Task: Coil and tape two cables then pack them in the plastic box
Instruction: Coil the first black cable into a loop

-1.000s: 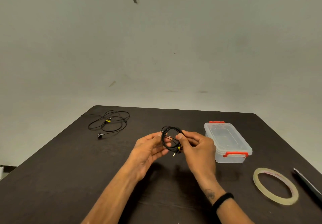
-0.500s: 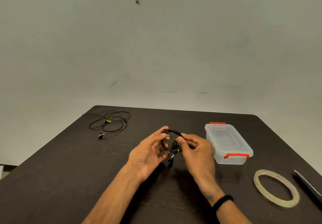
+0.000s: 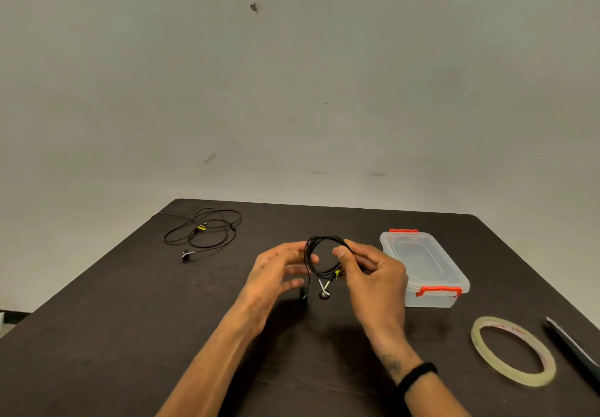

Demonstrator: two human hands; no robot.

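Holding the coiled earphone cable (image 3: 319, 256) above the table, I have both hands raised over the middle of the surface. My right hand (image 3: 373, 274) pinches the right side of the black loop between thumb and fingers, closed on the strands near the yellow tag (image 3: 337, 274). My left hand (image 3: 276, 270) sits at the coil's left edge with its fingers spread and mostly straight; its fingertips touch or nearly touch the loop, and I cannot tell whether it truly grips. Two earbud ends (image 3: 324, 292) dangle from the bottom of the coil, between my hands.

A second earphone cable (image 3: 203, 231) lies loose and uncoiled at the far left corner of the table, well apart from my hands. Just right of my right hand stands the clear plastic box (image 3: 425, 270), lid on, with red latches at both ends. Nearer me on the right lies a flat roll of clear tape (image 3: 513, 350), and beside it at the frame's edge a dark, thin object (image 3: 571, 345) I cannot identify.

Everything rests on a dark brown wooden table (image 3: 130, 335). Behind it rises a plain grey-white wall (image 3: 292, 92) with a few small marks.
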